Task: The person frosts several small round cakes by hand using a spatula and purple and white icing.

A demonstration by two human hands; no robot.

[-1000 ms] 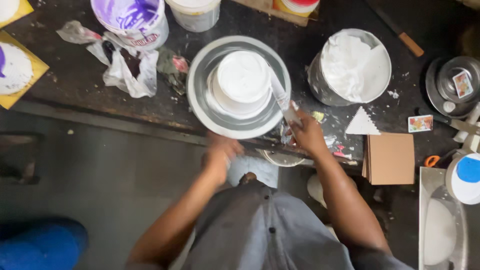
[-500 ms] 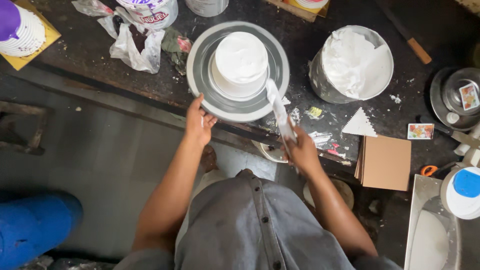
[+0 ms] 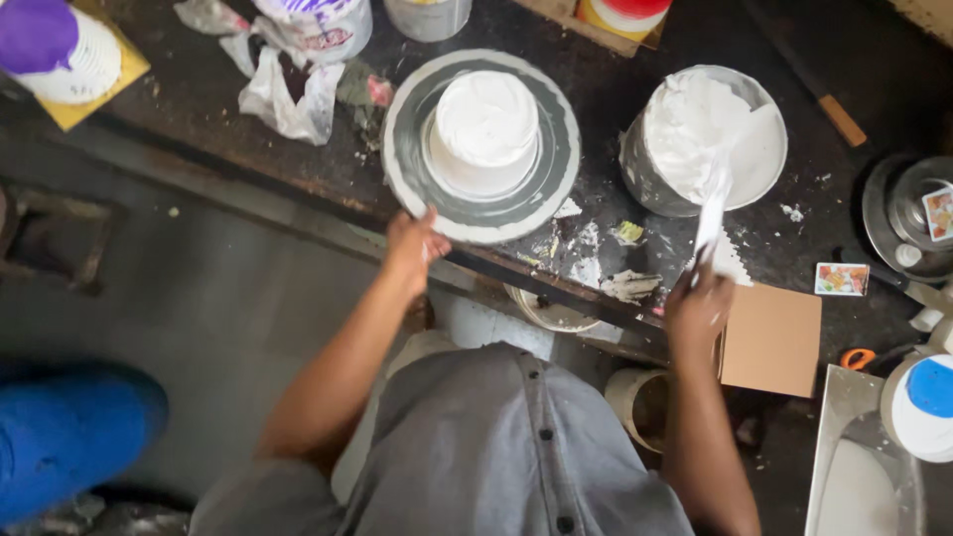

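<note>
A white frosted round cake stands on a grey turntable on the dark worktop. My left hand grips the near rim of the turntable. My right hand holds a palette knife smeared with white cream. Its blade reaches up into a metal bowl of white frosting to the right of the cake.
A brown cardboard piece lies by my right hand. Crumpled plastic bags and tubs sit at the back left. A purple-topped white cake on a yellow board is at far left. Orange scissors, a blue-lidded tub and a metal pot crowd the right.
My right hand has swung the palette knife from beside the cake over to the frosting bowl. My left hand stays on the turntable's near rim.
</note>
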